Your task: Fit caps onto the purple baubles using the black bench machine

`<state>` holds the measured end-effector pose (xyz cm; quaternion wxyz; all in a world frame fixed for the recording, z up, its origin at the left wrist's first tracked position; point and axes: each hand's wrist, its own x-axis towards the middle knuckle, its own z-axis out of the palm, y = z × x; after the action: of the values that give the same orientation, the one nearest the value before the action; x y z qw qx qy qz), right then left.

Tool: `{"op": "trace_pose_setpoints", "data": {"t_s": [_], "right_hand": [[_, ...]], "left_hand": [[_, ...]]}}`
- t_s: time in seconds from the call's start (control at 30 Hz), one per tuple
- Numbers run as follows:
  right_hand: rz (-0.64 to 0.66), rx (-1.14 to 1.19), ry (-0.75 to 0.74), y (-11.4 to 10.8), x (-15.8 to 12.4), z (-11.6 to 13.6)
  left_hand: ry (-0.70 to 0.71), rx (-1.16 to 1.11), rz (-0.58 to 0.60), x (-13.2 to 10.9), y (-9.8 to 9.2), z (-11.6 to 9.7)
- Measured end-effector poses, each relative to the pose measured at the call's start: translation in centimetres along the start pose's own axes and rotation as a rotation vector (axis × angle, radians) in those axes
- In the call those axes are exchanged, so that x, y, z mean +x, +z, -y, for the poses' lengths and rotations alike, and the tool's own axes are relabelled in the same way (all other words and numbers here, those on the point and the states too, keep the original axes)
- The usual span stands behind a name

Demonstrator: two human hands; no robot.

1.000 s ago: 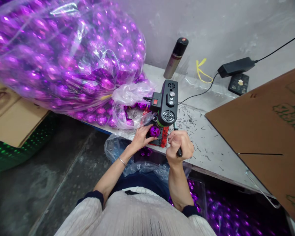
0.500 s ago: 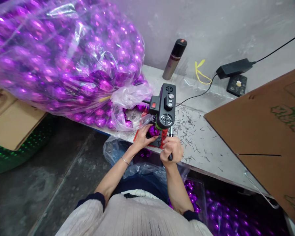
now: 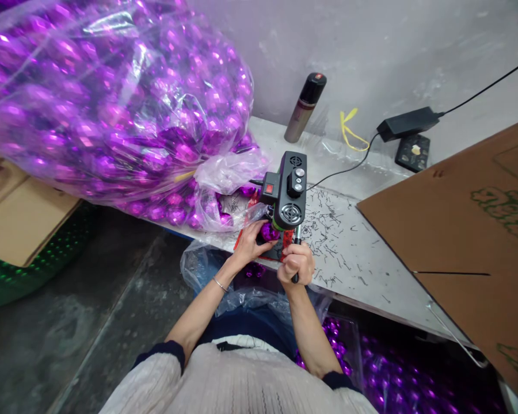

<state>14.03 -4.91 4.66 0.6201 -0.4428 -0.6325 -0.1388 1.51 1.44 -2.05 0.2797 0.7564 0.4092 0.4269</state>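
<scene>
A shiny purple ball [image 3: 269, 232] sits under the front of a black bench-top machine [image 3: 291, 190] with round vents, knobs and a red switch. My left hand [image 3: 249, 244] curls around the ball's near left side, thumb and fingers closed on it. My right hand [image 3: 297, 263] is wrapped round the black-ended lever handle [image 3: 298, 237] on the machine's right side. Red strips [image 3: 287, 241] flank the dark base beneath the ball. The machine's head hides the top of the ball.
A big clear bag of purple balls [image 3: 125, 109] fills the left. Small dark wire bits [image 3: 328, 236] litter the table. A spray can [image 3: 305, 107], yellow tie [image 3: 349, 129] and power adapter [image 3: 408, 123] lie behind. A cardboard box [image 3: 466, 241] stands right. More purple balls [image 3: 388, 368] lie below.
My right hand has shifted slightly down and left with the lever handle. My left hand stays on the purple ball. The whole view has moved a little.
</scene>
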Motion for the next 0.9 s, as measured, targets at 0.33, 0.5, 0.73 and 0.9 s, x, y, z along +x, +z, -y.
{"op": "trace_pose_setpoints", "data": {"t_s": [0.33,0.5,0.73,0.9], "right_hand": [[-0.002,0.016,0.001,0.2,-0.2,-0.3],[0.016,0.004,-0.100,0.6,-0.6,-0.8],[0.020,0.012,0.095,-1.0,3.9,1.8],[0.063,0.041,0.160,-1.9,6.8,3.1]], "left_hand": [[0.004,0.012,0.018,0.1,0.0,0.2],[-0.008,0.005,0.024,0.0,0.0,0.4],[-0.001,0.048,0.012,-0.3,-0.1,-0.1],[0.211,0.195,0.047,-5.8,-0.9,-1.3]]}}
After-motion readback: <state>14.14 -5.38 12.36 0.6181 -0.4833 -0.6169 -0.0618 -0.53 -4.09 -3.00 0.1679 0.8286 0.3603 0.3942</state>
